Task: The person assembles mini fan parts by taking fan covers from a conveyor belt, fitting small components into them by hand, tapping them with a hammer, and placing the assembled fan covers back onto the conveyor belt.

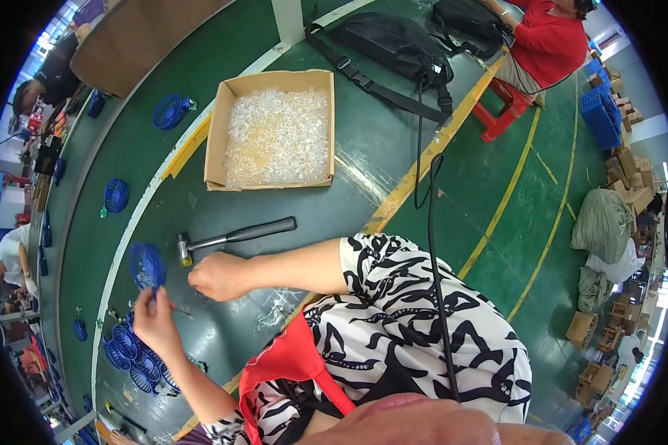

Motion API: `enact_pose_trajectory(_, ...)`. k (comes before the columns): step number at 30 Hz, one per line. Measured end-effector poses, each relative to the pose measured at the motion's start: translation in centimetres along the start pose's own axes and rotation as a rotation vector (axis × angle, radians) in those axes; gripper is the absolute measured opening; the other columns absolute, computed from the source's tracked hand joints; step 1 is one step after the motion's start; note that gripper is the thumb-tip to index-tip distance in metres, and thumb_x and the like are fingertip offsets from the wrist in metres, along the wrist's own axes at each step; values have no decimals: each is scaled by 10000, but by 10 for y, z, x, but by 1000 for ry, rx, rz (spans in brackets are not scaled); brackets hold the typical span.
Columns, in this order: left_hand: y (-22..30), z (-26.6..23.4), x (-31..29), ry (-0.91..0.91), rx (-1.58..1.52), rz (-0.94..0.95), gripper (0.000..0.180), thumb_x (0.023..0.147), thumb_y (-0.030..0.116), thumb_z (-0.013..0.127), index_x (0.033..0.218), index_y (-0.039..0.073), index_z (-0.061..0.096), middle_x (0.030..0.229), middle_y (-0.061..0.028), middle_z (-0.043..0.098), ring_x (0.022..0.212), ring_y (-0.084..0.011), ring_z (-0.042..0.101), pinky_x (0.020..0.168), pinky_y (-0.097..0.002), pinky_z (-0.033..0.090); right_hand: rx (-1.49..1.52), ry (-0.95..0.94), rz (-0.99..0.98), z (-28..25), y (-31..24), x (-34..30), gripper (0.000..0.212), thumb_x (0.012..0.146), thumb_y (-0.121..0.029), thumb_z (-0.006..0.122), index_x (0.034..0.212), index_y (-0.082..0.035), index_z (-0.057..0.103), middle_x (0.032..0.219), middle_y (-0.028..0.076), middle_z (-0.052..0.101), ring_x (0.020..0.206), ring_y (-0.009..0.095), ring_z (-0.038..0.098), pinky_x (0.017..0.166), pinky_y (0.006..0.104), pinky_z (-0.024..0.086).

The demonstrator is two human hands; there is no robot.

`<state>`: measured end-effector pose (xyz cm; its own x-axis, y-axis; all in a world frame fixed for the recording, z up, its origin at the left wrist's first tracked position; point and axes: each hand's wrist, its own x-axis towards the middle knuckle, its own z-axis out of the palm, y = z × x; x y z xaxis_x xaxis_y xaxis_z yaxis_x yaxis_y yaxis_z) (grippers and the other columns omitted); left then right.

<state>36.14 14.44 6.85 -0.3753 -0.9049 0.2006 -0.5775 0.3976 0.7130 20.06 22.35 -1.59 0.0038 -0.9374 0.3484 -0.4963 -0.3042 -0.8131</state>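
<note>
Left hand [156, 324] pinches a blue basket [147, 265]; right hand [219, 277] curls closed beside the hammer [234, 236].

Scuffed bench [360, 141] with hammer [237, 235], cardboard box [217, 144], black bag [386, 43], blue parts [125, 343]

A black bag [382, 37] with a buckled strap [404, 104] lies on the table [371, 152], a second black bag [469, 21] just beside it. Close by, a person in red [551, 46] sits on a red stool [503, 110]. Across the green floor [464, 211], blue crates [600, 113], cardboard boxes [625, 172] and a bulging grey-green sack [603, 225] line the right side.
</note>
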Motion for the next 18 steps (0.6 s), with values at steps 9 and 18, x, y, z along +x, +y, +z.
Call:
enact_pose_trajectory(9,-38,-7,-94,-188,-293,-281,316,960,-12,444,1257,-70,535,1015,-153,635,723,-156,668,636,-272,549,30,55,32,1,-1,1,115,793,-140,580,786,-39,637,737,183,646,731,395,630,655,496,486)
enact_pose_trajectory(18,-10,6,-95,-152,306,192,362,772,35,715,1115,-56,641,685,-113,535,564,-239,520,565,-365,447,147,-291,60,-72,-36,-70,223,813,-196,576,822,1,680,747,182,667,685,325,652,651,437,506)
